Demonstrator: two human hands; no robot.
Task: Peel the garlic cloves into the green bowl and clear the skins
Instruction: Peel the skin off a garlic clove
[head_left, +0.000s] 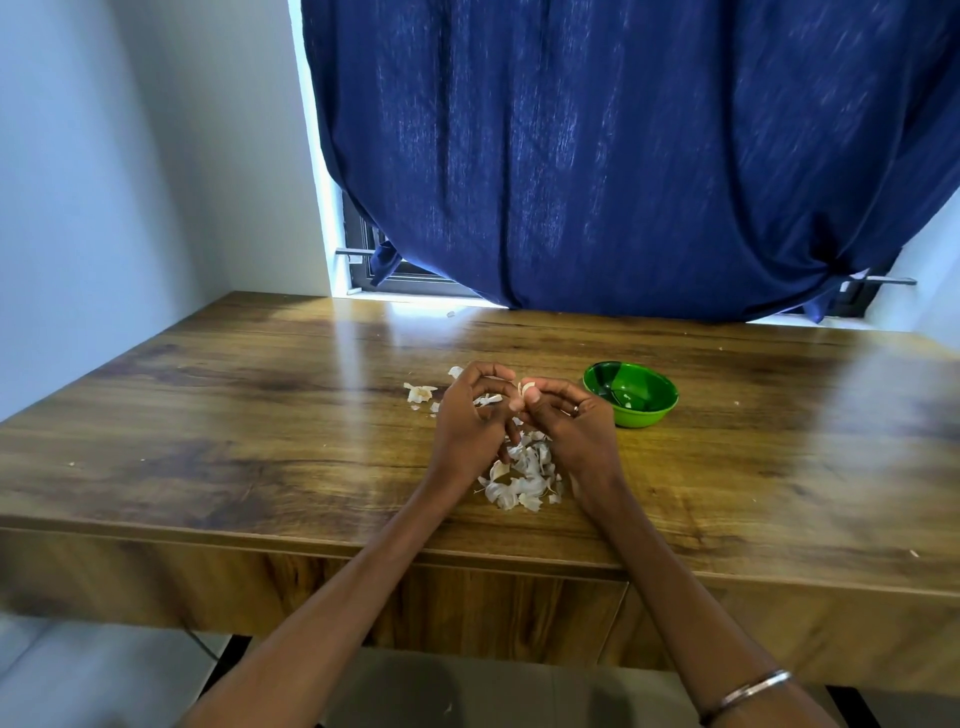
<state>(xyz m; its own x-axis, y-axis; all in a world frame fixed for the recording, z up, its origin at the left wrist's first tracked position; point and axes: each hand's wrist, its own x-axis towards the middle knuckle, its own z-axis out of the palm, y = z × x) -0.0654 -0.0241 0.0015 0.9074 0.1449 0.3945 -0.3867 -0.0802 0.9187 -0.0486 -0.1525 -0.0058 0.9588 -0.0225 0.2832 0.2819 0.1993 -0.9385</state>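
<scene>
Both hands meet above the middle of the wooden table (260, 415). My right hand (569, 421) pinches a small garlic clove (525, 388) at its fingertips. My left hand (470, 415) is curled right beside it, fingertips at the clove; how far it holds the clove is hidden. A pile of white garlic skins (522, 475) lies under and in front of the hands. A garlic piece with skin (420, 393) lies left of my left hand. The green bowl (631, 395) stands to the right of my right hand, with a pale piece inside.
A dark blue curtain (623, 156) hangs over the window behind the table's far edge. Small skin flecks lie scattered on the tabletop. The table's near edge runs below my forearms, and a bangle (748, 693) sits on my right wrist.
</scene>
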